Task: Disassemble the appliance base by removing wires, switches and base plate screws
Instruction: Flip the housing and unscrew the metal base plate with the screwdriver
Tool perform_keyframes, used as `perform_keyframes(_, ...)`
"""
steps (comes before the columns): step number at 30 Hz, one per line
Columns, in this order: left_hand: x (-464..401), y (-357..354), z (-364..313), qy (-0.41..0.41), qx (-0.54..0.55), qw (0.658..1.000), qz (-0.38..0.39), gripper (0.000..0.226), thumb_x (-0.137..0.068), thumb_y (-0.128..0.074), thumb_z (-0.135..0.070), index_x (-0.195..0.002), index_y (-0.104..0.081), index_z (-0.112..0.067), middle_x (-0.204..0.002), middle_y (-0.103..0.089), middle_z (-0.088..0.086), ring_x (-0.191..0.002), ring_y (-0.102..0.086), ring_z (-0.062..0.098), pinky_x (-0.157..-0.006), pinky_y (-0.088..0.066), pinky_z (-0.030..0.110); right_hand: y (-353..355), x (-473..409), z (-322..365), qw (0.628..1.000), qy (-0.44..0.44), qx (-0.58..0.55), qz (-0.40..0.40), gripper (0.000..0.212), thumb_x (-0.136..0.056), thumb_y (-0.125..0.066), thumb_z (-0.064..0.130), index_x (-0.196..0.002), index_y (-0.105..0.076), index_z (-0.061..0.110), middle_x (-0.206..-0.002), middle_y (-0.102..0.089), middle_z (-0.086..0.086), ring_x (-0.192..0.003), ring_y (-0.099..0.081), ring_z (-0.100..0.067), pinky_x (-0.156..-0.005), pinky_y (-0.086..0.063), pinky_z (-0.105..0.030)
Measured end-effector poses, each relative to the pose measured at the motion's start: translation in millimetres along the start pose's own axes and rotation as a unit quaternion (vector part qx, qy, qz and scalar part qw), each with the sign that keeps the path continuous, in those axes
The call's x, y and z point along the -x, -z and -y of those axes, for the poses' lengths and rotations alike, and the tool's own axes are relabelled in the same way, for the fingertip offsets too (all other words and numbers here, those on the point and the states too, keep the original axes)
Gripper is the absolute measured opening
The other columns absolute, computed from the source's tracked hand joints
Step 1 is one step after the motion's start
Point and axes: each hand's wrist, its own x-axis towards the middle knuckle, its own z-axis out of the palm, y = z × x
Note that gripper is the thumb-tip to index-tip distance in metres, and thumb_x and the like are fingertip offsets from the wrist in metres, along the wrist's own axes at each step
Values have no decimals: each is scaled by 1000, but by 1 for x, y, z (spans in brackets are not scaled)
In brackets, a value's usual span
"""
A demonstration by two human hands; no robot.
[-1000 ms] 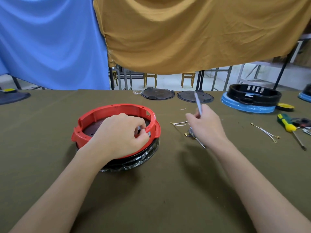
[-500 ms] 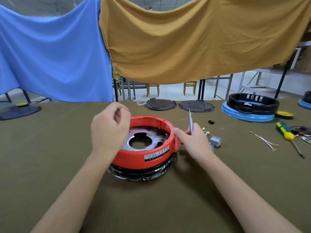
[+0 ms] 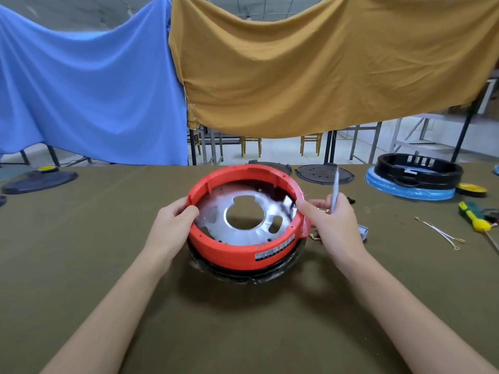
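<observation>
Both hands now grip red base (image 3: 232,252)

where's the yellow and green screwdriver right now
In the head view the yellow and green screwdriver lies on the table at the far right edge, just right of the loose wires and near the black ring housing.

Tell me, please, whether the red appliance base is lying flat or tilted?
Tilted. The red base has its far rim raised and its opening tipped toward the camera, with the left hand and right hand gripping opposite sides.
</observation>
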Motion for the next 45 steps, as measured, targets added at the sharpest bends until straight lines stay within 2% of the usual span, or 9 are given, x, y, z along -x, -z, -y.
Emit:
perform_keyframes(5, -2, -2, 0, -105, 74, 991, -26, 41, -95, -56, -11, -127, -65, -34, -116, -61, -20, -111, -58, -2, -92, -44, 19, 5, 2, 10, 989, 48, -137, -12, 34, -82, -81, 13, -89, -48, 17, -104, -75, 3, -75, -72, -9, -56, -53, -16)
perform_keyframes(8, 2, -5, -2, -146, 121, 982, -20, 47, -97, -56, -6, -135, -59, -34, -123, -58, -27, -118, -56, -4, -91, -48, 14, 9, 0, 12, 980, 69, -187, 8, 38, -84, -75, -1, -88, -40, 13, -111, -75, 2, -95, -73, -13, -63, -57, -21)
perform_keyframes(14, 1, -6, -3, -202, 130, 971, 2, 51, -101, -51, -5, -144, -48, -33, -145, -49, -19, -136, -44, 3, -116, -34, 41, 11, -3, 11, 971, 82, -223, 39, 44, -84, -70, -9, -81, -34, 17, -121, -72, -10, -115, -67, -27, -92, -55, -47)
perform_keyframes(22, 0, -5, -3, -203, 128, 971, 20, 47, -103, -48, -8, -145, -47, -30, -147, -51, -10, -137, -45, 10, -116, -34, 44, 13, -4, 13, 964, 94, -244, 51, 47, -83, -70, -11, -81, -33, 19, -120, -72, -9, -115, -68, -25, -94, -54, -48)
perform_keyframes(26, 4, -5, -7, -148, 188, 971, 20, 35, -101, -49, -40, -133, -57, -30, -132, -63, -10, -124, -57, 10, -107, -44, 51, 15, -3, 14, 958, 114, -259, 53, 50, -79, -70, -17, -82, -35, 18, -120, -72, -9, -118, -66, -24, -102, -50, -48)
perform_keyframes(32, -1, -1, -10, -11, 302, 953, 28, 70, -80, -40, -73, -125, -59, -24, -130, -65, -9, -126, -58, 20, -110, -36, 54, 14, 1, 23, 962, 161, -211, 59, 57, -77, -71, -19, -93, -62, 35, -121, -71, -4, -124, -61, -15, -110, -44, -47)
perform_keyframes(37, 0, -4, -10, 14, 326, 943, 70, 91, -71, -49, -77, -138, -52, -15, -131, -64, -2, -119, -63, 23, -88, -57, 42, 14, -4, 19, 949, 124, -286, 45, 49, -81, -44, -30, -77, -39, 19, -112, -73, -12, -117, -66, -20, -100, -49, -49)
perform_keyframes(43, 2, -3, -10, 2, 342, 938, 53, 66, -78, -58, -73, -114, -66, -19, -112, -71, -1, -102, -66, 16, -82, -58, 43, 13, -6, 20, 918, 65, -387, 63, 24, -93, -64, 13, -73, -52, 8, -75, -67, -8, -104, -68, -27, -92, -55, -40)
perform_keyframes(45, 0, -1, -7, -4, 336, 941, 34, 44, -85, -68, -47, -118, -57, -20, -114, -66, 2, -96, -64, 18, -76, -54, 37, 10, -5, 19, 925, 45, -374, 54, 30, -83, -73, 28, -78, -49, 10, -74, -54, -13, -82, -59, -29, -80, -51, -37)
